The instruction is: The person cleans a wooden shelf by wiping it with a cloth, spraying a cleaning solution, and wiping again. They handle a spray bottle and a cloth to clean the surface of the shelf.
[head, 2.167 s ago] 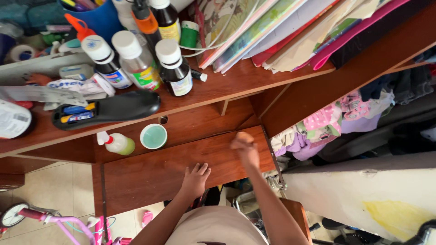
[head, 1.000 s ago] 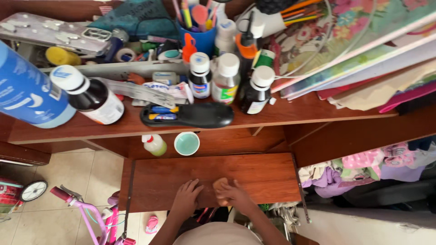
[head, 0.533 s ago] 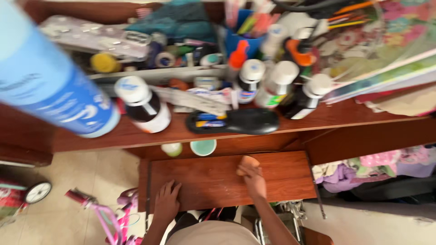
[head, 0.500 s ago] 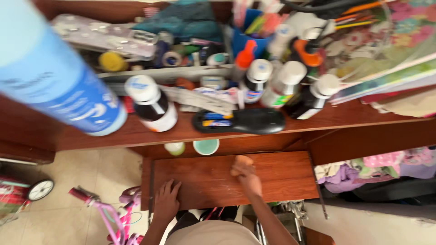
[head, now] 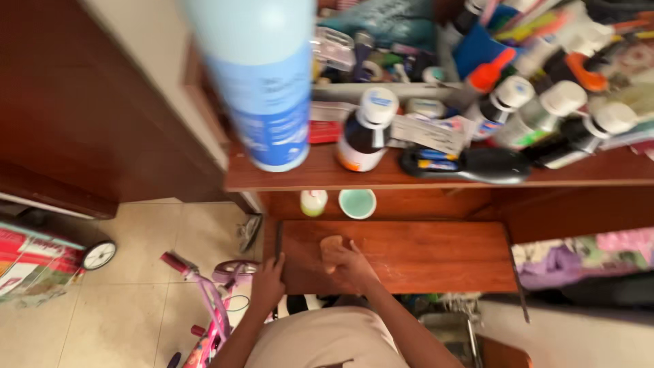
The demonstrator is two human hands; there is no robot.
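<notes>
We see the right hand [head: 349, 257] closed over a small tan pad [head: 332, 242], pressing it flat on the left part of the reddish-brown wooden board [head: 436, 255]. The left hand [head: 269, 279] curls around the board's left edge. Just beyond the board's far edge stand a round pale-green cup [head: 357, 203] and a small yellow-green bottle [head: 313, 202]. A pink child's bicycle [head: 211, 307] stands on the tiled floor to the left.

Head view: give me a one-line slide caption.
Right hand presses a small tan pad onto the reddish wooden pull-out shelf; left hand grips its left edge.
</notes>
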